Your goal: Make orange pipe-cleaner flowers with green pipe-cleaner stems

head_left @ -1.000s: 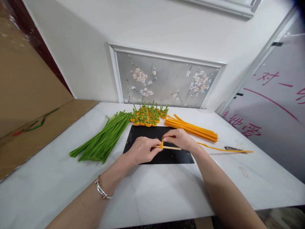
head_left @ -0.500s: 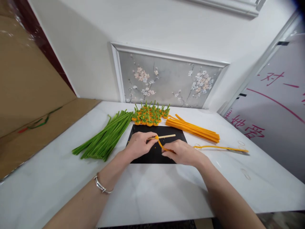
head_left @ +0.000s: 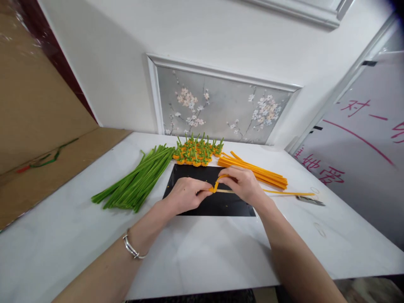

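Over a black mat [head_left: 208,207], my left hand [head_left: 186,195] pinches a thin wooden stick [head_left: 224,191] where an orange pipe cleaner [head_left: 216,184] wraps around it. My right hand [head_left: 243,183] is closed on the free length of that pipe cleaner, raised just above the stick. Its long tail runs out to the right past my wrist. The stick's right end is hidden behind my right hand. Small orange bits of fluff lie on the mat.
Behind the mat stand several orange-and-green pipe-cleaner flowers [head_left: 197,153]. A green pipe-cleaner bundle [head_left: 139,181] lies left, an orange bundle [head_left: 259,170] right. Scissors [head_left: 311,200] rest farther right near faint loops. A cardboard box [head_left: 41,97] borders the white table's left side.
My right hand has moved up and over the stick, drawing the orange pipe cleaner upward from it. The tail has slid left, off the scissors. My left hand keeps its pinch.
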`<state>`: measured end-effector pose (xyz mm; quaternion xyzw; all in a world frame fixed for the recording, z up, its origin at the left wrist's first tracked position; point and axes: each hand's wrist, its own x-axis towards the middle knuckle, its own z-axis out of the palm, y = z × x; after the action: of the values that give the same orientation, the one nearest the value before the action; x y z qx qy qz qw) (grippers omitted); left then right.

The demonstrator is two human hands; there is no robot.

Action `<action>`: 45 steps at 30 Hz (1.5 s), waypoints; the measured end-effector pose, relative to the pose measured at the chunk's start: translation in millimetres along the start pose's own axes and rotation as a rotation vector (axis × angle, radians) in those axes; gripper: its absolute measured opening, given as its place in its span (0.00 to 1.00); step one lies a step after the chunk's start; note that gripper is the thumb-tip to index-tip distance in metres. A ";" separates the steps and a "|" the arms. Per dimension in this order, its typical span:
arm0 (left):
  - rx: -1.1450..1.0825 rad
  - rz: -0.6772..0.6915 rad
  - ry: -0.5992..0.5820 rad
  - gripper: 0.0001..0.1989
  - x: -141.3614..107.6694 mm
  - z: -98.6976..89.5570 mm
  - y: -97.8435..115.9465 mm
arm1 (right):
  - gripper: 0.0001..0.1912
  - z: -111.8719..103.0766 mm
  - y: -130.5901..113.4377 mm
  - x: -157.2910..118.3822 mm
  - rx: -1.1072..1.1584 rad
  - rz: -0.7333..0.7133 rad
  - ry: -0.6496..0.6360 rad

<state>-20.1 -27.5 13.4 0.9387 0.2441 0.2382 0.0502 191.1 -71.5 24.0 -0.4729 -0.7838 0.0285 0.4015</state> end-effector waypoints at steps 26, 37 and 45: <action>0.027 -0.209 0.165 0.12 -1.9 -7.4 -4.9 | 0.13 6.7 -21.0 -19.1 -0.303 0.014 -0.449; 0.144 -0.132 0.101 0.11 -3.9 -4.8 -8.3 | 0.12 -5.0 -19.0 -11.1 -0.172 -0.094 -0.152; 0.096 -0.026 0.050 0.09 -3.9 -4.8 -4.0 | 0.08 -3.7 -3.9 -0.1 -0.041 -0.018 0.000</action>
<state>-27.1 -26.0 15.0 0.9305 0.2684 0.2491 0.0022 190.7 -75.0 28.1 -0.4738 -0.7885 0.0089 0.3920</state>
